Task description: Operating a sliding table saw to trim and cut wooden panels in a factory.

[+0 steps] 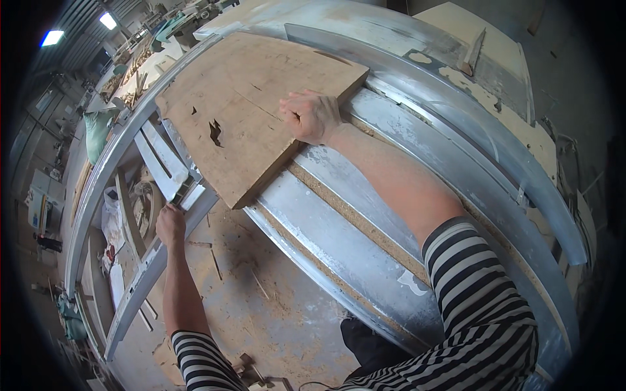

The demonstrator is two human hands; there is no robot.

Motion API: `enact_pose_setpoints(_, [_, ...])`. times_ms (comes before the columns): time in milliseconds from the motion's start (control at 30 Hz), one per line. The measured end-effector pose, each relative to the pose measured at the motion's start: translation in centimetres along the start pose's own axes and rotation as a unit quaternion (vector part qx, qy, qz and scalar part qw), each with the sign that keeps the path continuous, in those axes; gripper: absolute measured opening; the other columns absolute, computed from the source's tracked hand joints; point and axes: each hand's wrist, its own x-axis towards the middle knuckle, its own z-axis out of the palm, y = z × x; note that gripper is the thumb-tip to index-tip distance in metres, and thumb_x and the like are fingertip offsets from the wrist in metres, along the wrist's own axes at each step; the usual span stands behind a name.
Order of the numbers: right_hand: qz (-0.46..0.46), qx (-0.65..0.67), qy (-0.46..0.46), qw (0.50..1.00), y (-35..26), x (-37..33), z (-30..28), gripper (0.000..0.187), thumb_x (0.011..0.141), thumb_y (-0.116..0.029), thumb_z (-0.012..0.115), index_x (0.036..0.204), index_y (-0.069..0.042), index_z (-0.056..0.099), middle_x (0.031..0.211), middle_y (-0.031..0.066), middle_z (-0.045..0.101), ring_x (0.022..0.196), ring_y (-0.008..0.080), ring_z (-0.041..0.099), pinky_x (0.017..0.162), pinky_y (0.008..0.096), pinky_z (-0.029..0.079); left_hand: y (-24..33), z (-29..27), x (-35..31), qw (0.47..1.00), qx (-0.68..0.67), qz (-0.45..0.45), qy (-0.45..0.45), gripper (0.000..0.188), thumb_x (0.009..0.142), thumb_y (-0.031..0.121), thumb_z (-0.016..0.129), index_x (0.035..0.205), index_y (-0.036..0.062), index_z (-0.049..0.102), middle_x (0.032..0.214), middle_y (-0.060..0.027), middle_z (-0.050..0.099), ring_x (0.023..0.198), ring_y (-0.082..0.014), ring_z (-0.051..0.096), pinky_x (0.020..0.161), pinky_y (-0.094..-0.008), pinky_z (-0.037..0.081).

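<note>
A thick wooden slab (228,85) with cracks and a dark hole lies across a ribbed metal table (313,215). My right hand (312,117) is curled into a fist and rests on the slab's right part, near its edge. No object shows in that fist. Off the slab's near left corner, my left hand (171,225) is closed at the end of a slotted metal bracket (160,163), by a metal side frame (140,280). What its fingers grip is too small and hidden to make out.
Sawdust lines the grooves between the table's metal strips. A curved metal rail (456,124) runs along the right side. Wood scraps and chips litter the floor (261,293) below. Left of the frame are a green sack (99,133) and a plastic bag (112,215).
</note>
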Motion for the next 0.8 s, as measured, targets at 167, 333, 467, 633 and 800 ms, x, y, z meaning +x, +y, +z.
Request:
enact_pose_setpoints(167, [0.003, 0.008, -0.006, 1.0, 0.01, -0.04, 0.06, 0.019, 0.083, -0.019, 0.058, 0.087, -0.012, 0.075, 0.103, 0.0084, 0.074, 0.104, 0.0285, 0.069, 0.095, 0.0478, 0.052, -0.05, 0.01, 0.02, 1.0, -0.001, 0.002, 0.002, 0.051, 0.1, 0.036, 0.037, 0.094, -0.0005, 0.071, 0.097, -0.0256, 0.069, 0.094, -0.0459, 0.066, 0.084, -0.0541, 0.051])
enact_pose_setpoints(333, [0.022, 0.004, -0.002, 1.0, 0.01, -0.1, 0.22, 0.02, 0.084, -0.02, 0.058, 0.087, -0.011, 0.075, 0.103, 0.0082, 0.074, 0.105, 0.0282, 0.069, 0.096, 0.0468, 0.052, -0.23, 0.21, 0.16, 1.0, -0.002, 0.005, -0.002, 0.052, 0.1, 0.036, 0.035, 0.093, -0.0003, 0.072, 0.097, -0.0259, 0.069, 0.094, -0.0469, 0.066, 0.085, -0.0542, 0.051])
enact_pose_setpoints(467, [-0.006, 0.009, 0.049, 0.999, 0.11, -0.19, 0.43, 0.019, 0.084, -0.02, 0.059, 0.087, -0.011, 0.075, 0.103, 0.008, 0.074, 0.104, 0.0285, 0.069, 0.095, 0.0465, 0.052, -0.42, 0.41, 0.23, 1.0, -0.001, -0.004, -0.007, 0.052, 0.099, 0.035, 0.034, 0.094, 0.0, 0.072, 0.097, -0.0259, 0.069, 0.094, -0.0475, 0.065, 0.086, -0.0544, 0.051])
enact_pose_setpoints(633, [0.015, 0.005, 0.053, 0.998, -0.33, -0.07, 0.4, 0.017, 0.085, -0.019, 0.06, 0.088, -0.012, 0.075, 0.1, 0.008, 0.075, 0.102, 0.0275, 0.07, 0.093, 0.0454, 0.053, -0.27, 0.08, 0.15, 1.0, 0.009, 0.013, -0.018, 0.047, 0.098, 0.035, 0.037, 0.098, 0.0037, 0.071, 0.1, -0.0244, 0.069, 0.096, -0.0474, 0.065, 0.087, -0.0543, 0.051])
enact_pose_setpoints(800, [-0.017, 0.017, 0.085, 0.996, -0.86, -0.03, -0.38, 0.016, 0.085, -0.018, 0.06, 0.086, -0.011, 0.075, 0.098, 0.0081, 0.075, 0.1, 0.0272, 0.071, 0.091, 0.0443, 0.054, 0.01, -0.21, -0.05, 1.0, 0.006, 0.016, -0.025, 0.048, 0.097, 0.035, 0.037, 0.097, 0.0005, 0.071, 0.092, -0.0267, 0.069, 0.094, -0.0461, 0.066, 0.085, -0.0538, 0.052])
